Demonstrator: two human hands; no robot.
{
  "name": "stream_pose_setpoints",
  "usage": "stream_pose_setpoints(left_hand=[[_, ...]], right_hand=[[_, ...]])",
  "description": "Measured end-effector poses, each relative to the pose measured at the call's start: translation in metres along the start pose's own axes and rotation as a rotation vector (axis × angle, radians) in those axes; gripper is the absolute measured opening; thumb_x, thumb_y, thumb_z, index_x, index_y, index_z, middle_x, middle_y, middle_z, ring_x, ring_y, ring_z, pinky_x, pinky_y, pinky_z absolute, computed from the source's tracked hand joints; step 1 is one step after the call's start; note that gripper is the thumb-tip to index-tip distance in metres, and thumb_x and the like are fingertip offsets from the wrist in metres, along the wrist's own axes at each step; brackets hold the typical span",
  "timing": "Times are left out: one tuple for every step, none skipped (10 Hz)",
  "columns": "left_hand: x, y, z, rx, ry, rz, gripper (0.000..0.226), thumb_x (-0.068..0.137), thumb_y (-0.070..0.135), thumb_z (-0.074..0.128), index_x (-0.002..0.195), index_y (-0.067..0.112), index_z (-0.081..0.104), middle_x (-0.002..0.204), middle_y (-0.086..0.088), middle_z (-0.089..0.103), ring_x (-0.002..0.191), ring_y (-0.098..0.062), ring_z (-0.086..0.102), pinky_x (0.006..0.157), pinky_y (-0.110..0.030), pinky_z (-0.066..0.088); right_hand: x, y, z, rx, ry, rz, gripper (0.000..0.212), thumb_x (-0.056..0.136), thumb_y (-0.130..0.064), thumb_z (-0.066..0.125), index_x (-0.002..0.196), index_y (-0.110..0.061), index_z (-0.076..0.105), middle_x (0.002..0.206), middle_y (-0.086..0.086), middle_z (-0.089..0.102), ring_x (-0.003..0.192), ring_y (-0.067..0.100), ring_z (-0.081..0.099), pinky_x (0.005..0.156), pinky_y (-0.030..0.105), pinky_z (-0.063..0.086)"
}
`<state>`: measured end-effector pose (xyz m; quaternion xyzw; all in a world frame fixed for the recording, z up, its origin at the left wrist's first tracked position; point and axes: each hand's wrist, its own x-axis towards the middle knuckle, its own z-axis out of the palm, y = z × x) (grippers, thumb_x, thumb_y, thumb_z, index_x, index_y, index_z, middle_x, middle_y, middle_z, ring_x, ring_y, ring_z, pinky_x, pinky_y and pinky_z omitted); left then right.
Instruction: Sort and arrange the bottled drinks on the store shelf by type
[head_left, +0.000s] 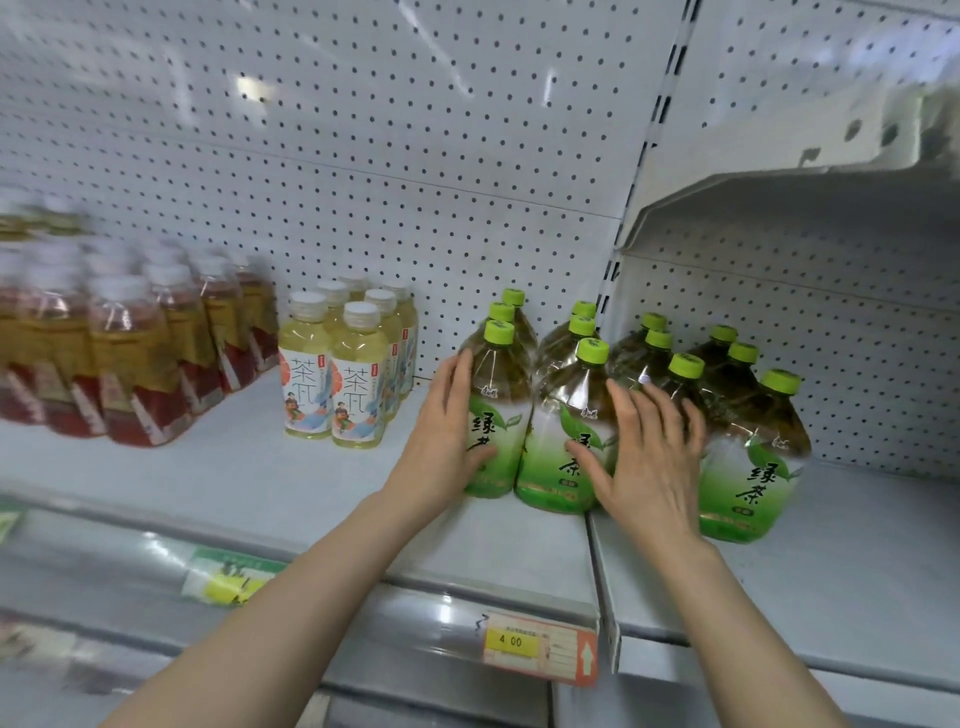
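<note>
Neither hand closes around anything: the left hand (451, 431) lies flat with fingers extended against the left flank of the front-left green tea bottle (496, 415), and the right hand (647, 457) is spread wide, palm forward, over the fronts of the bottles just right of it. That open-palmed bracket reads as a way to squeeze or slide several bottles at once, not lift one. The green-capped green tea bottles (748, 441) stand upright in four files running back toward the pegboard (363, 156), straddling the seam between two shelf (291, 483) sections; the rightmost file sits slightly apart, so closing that gap looks like the aim. Well to the left, apart from the hands, a small block of pale yellow tea bottles (358, 384) stands grouped, and farther left a blurred block of red-labelled bottles (140, 364). A price tag (535, 649) on the shelf lip sits below the green tea.
</note>
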<state>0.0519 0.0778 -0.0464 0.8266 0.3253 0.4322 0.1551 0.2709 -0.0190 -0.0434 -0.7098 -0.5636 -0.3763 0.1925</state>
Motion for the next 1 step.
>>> stream_pose_setpoints(left_hand=[[-0.0186, -0.0200, -0.0320, 0.076, -0.061, 0.015, 0.083, 0.089, 0.014, 0.069, 0.156, 0.022, 0.020, 0.157, -0.006, 0.034, 0.138, -0.022, 0.041, 0.111, -0.029, 0.033]], right_hand=[[-0.0017, -0.0020, -0.0232, 0.217, 0.015, 0.131, 0.057, 0.097, -0.053, 0.047, 0.136, -0.012, 0.056, 0.133, 0.009, 0.061, 0.131, 0.028, 0.049, 0.114, 0.042, 0.024]])
